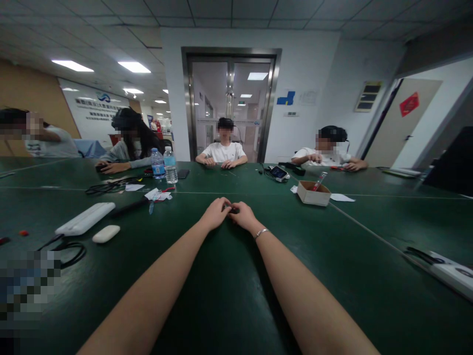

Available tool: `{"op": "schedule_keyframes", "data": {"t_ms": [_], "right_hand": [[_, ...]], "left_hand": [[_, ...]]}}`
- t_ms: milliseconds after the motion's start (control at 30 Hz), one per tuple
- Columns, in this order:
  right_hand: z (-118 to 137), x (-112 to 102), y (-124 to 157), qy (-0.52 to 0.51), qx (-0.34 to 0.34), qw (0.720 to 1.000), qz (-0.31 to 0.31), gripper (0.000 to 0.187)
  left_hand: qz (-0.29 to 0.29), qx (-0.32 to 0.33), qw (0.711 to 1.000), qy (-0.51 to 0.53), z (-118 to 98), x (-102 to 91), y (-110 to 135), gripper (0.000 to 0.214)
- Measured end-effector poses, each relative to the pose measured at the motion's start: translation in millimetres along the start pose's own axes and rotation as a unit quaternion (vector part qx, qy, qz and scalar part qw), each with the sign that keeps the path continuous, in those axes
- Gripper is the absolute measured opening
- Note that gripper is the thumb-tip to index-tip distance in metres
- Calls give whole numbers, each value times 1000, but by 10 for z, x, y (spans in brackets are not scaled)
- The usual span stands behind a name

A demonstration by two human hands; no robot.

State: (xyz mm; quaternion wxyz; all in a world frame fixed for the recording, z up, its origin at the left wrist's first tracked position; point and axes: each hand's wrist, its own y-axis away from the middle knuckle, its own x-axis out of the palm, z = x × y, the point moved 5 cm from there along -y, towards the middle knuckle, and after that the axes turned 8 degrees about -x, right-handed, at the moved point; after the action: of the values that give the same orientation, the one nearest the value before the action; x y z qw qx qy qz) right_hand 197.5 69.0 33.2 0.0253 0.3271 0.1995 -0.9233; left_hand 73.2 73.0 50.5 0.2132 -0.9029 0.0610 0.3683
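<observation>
- Left hand (216,213) and right hand (243,216): fingertips meet, both grips pinched narrow on a small dark item (233,210).
- Item held just above the green counter (351,246), centre field; forearms stretched along it, likely for steadiness.
- Item's long axis and heading: too small to tell.
- Cardboard box (313,193): well apart, to the right.

No writing can be read here. The white wall board (98,111) on the left bears a blue logo and rows of characters too blurred to make out. The red diamond paper (409,104) on the door (397,138) and the water bottle labels (158,167) are too small to read.
</observation>
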Motion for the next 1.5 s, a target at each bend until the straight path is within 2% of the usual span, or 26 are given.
{"op": "schedule_keyframes", "data": {"t_ms": [100, 200, 333, 467, 600, 833, 1000, 1500], "right_hand": [[14, 31, -12, -44, 15, 999, 20, 16], [26, 81, -13, -171, 56, 982, 52, 20], [19, 76, 0, -296, 95, 950, 37, 23], [-24, 43, 21, -357, 102, 929, 13, 26], [-45, 23, 36, -387, 100, 917, 15, 27], [-28, -19, 64, -431, 102, 896, 3, 19], [-30, -35, 72, -441, 96, 892, -1, 21], [-34, -19, 66, -463, 97, 881, 21, 21]], "left_hand": [[1, -42, 994, 100, 145, 62, 44, 13], [21, -88, 980, 178, 301, 63, 56, 16], [30, -82, 971, 221, 390, 39, 20, 20], [19, -124, 959, 253, 442, 51, 7, 19], [19, -143, 960, 238, 436, 41, 39, 21], [10, -170, 957, 233, 426, 7, 56, 29], [2, -181, 955, 236, 433, 0, 46, 35], [14, -180, 959, 217, 453, 3, 47, 35]]}}
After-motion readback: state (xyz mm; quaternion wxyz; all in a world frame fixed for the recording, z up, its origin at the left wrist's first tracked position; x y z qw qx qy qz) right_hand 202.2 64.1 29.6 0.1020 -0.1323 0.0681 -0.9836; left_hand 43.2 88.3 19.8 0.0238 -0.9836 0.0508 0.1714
